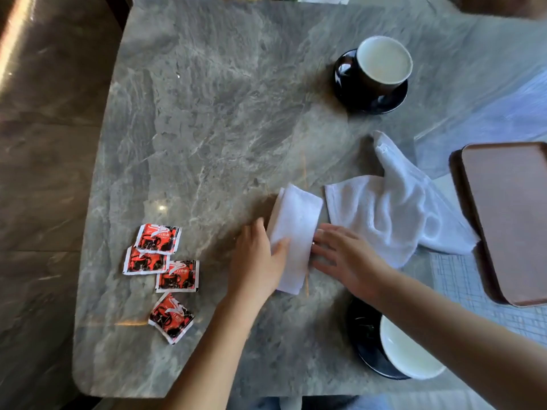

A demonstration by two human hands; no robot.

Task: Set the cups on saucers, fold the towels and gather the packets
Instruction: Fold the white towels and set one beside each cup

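A folded white towel (294, 229) lies as a narrow strip on the grey marble table (207, 113). My left hand (257, 261) rests at its left edge with the thumb on the cloth. My right hand (343, 258) lies flat against its right edge, fingers straight. A second white towel (396, 202) lies crumpled to the right. One dark cup (383, 63) stands on a dark saucer (344, 81) at the back. Another cup (405, 353) on a saucer (364, 335) sits near me, partly hidden by my right forearm. Several red packets (161, 270) lie loosely at the left.
A brown tray (509, 220) sits at the right edge, on a pale checked surface (455, 279). The table's left edge drops to a dark floor (44, 173). The crumpled towel touches the tray's near corner.
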